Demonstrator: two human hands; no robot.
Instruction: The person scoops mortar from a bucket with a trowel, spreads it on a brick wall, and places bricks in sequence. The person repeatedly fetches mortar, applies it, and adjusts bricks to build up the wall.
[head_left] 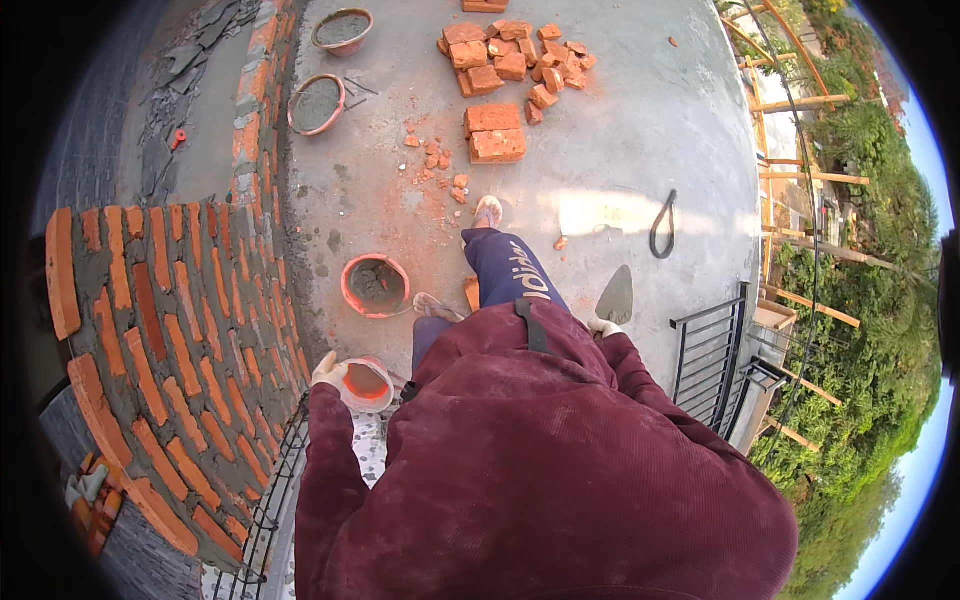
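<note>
My left hand (pixel 328 370), in a pale glove, grips the rim of a small orange bucket (pixel 367 386) smeared with grey, beside the brick wall (pixel 190 350). Most of those fingers are hidden behind the rim. On the other side, my right hand (pixel 603 327), also gloved, holds a trowel (pixel 616 297). Its broad, mortar-grey blade points forward, and the handle is hidden in the hand. Just ahead of the bucket, a round tub (pixel 376 286) with wet mortar in it rests on the concrete floor.
Two mortar tubs (pixel 317 104) (pixel 342 32) stand farther off by the low wall. Stacked bricks (pixel 496 133), a heap of broken bricks (pixel 510 60) and scattered rubble lie ahead. A black loop (pixel 663 225) lies at right, near a metal railing (pixel 708 355) and the floor's edge.
</note>
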